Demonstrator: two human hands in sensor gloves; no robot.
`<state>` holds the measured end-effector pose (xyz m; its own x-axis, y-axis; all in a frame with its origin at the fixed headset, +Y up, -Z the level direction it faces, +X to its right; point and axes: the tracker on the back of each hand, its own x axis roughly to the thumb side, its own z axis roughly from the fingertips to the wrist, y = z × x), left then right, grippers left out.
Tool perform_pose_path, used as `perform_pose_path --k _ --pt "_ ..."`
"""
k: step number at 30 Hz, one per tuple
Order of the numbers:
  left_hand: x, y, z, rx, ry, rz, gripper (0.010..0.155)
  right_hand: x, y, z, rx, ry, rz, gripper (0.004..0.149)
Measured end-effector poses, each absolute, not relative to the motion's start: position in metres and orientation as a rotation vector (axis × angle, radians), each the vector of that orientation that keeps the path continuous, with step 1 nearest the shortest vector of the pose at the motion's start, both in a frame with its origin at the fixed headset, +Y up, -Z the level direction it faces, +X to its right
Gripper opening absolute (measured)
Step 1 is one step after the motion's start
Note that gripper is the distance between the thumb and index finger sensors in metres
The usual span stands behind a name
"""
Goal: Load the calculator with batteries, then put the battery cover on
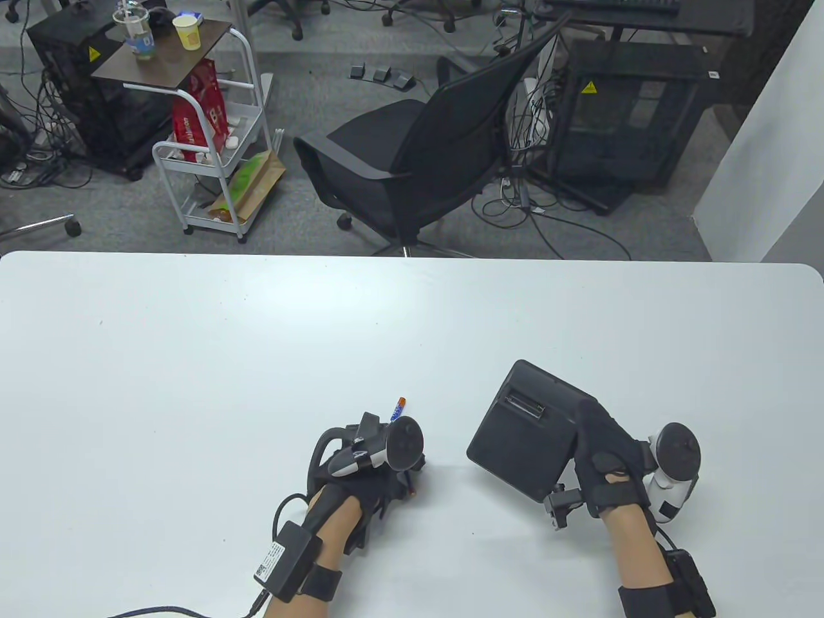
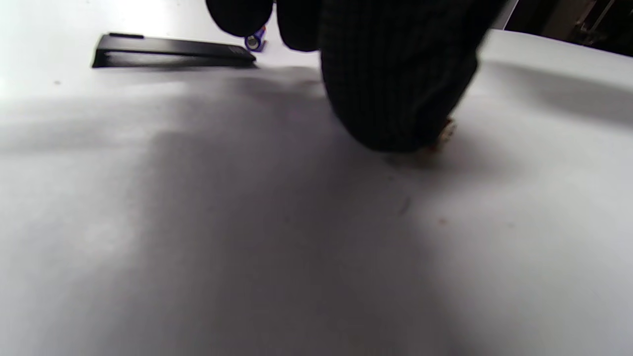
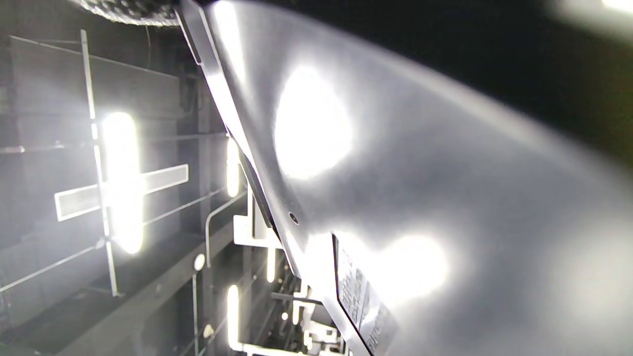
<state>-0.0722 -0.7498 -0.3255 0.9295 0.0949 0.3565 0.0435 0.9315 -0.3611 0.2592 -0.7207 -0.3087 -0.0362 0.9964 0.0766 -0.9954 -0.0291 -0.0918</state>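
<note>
The black calculator (image 1: 524, 431) is held back side up, tilted off the table, with its battery bay (image 1: 524, 405) open. My right hand (image 1: 595, 444) grips its near right edge, thumb on the back. In the right wrist view the calculator (image 3: 445, 198) fills the frame, close and glossy. My left hand (image 1: 367, 457) rests on the table, fingers curled down. A blue and orange battery (image 1: 400, 407) pokes out beyond it. In the left wrist view the battery (image 2: 255, 40) sits between two fingertips (image 2: 237, 17); a grip cannot be made out. The black battery cover (image 2: 173, 49) lies flat beside it.
The white table (image 1: 193, 360) runs to a far edge at mid-frame. A black office chair (image 1: 418, 161) and a white trolley (image 1: 212, 161) stand on the floor beyond it. A small coppery object (image 2: 445, 132) shows under my left hand.
</note>
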Motion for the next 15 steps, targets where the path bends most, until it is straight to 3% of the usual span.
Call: perform_pose_path --k 15 --pt "-0.048 -0.745 -0.321 -0.258 -0.443 -0.066 0.05 0.261 -0.723 -0.309 -0.046 -0.128 1.555 0.06"
